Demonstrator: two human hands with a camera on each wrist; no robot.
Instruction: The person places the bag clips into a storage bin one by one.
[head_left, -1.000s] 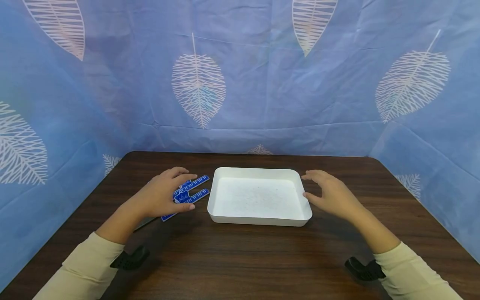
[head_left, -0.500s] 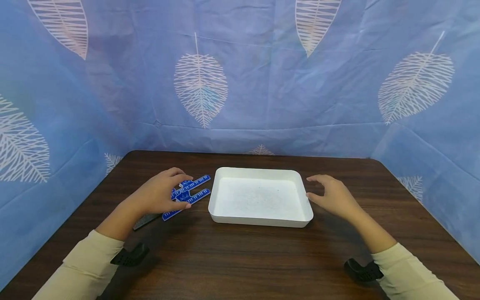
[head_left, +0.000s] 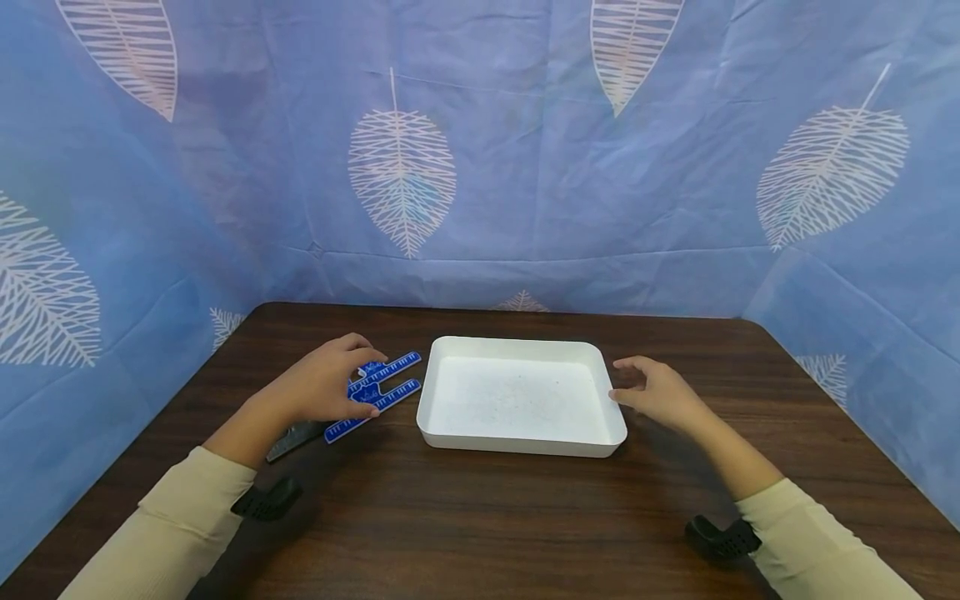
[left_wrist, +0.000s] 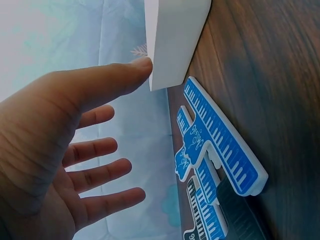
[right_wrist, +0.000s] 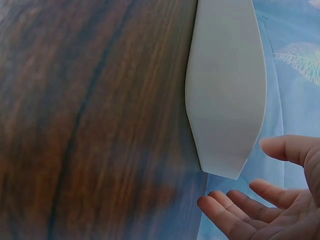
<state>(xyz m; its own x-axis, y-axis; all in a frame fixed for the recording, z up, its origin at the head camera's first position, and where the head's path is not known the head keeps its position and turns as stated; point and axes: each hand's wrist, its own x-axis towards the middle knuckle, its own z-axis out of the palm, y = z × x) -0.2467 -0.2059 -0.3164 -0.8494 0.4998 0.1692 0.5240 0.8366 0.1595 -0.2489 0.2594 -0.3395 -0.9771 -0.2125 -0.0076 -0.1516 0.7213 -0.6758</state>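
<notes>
My left hand (head_left: 318,383) hovers with spread, relaxed fingers over some blue music-book clips (head_left: 393,395), partly covering them in the head view. These clips have white piano-key strips and white lettering; the left wrist view shows a front blue clip (left_wrist: 222,142) overlapping another behind it. Dark clips (left_wrist: 242,212) of similar make lie beside them, partly hidden. No clip is between the left hand's fingers. At the right end of a shallow white tray (head_left: 517,444), my right hand (head_left: 663,396) is held with loosely bent fingers, thumb tip right at the rim, holding nothing.
Dark wood-grain table (head_left: 480,517) lies under everything. A blue cloth (head_left: 495,183) with white leaf prints hangs behind and along both sides. Each wrist carries a black strap-on device (head_left: 266,502). The tray stands between the two hands.
The left hand has drawn slightly back to the left, baring more of the clips. My right hand has lowered slightly at the tray's end, its fingers a little more bent. Tray and clips stay put.
</notes>
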